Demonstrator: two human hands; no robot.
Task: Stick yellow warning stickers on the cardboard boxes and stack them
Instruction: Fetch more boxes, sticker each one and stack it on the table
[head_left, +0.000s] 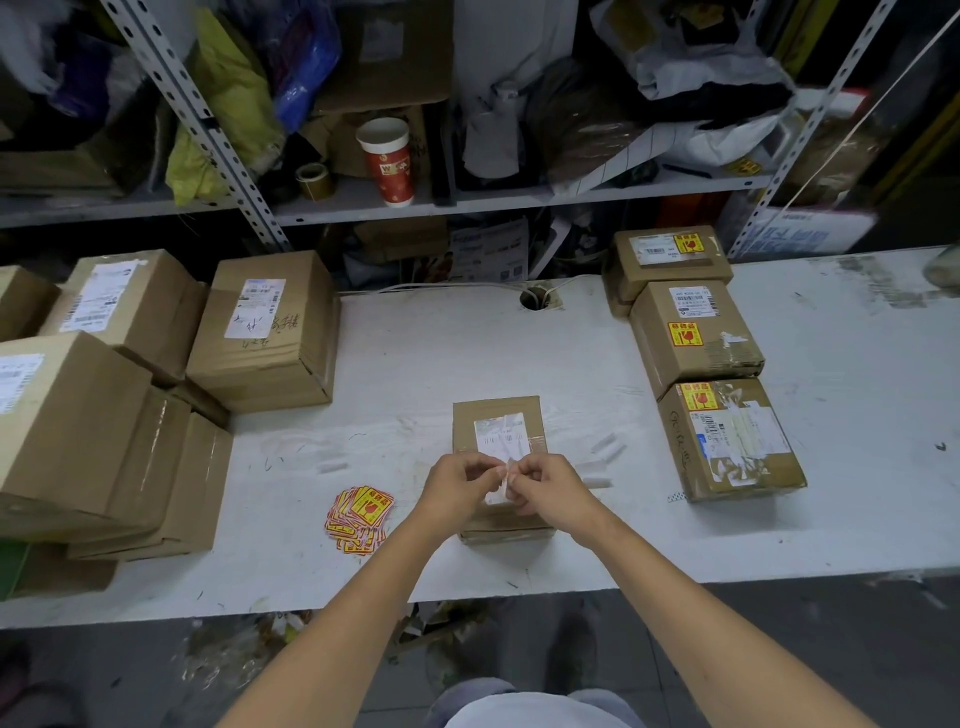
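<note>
A small cardboard box (496, 415) with a white shipping label lies on the white table (415, 353) in front of me. Just above its near end my left hand (460, 488) and my right hand (550, 488) meet, both pinching a small whitish sticker (506, 480) between fingertips; its printed face is hidden. A loose pile of yellow-and-red warning stickers (358, 517) lies left of the box. Three boxes carrying yellow stickers stand in a row at the right (727, 441), (696, 332), (670, 254). Several boxes without stickers are stacked at the left (265, 332).
A metal shelf rack (363, 202) behind the table holds bags, a tape roll (314, 179) and a red-and-white paper cup (387, 161). A cable hole (535, 299) sits at the table's back edge. Scraps litter the floor by the table's near edge.
</note>
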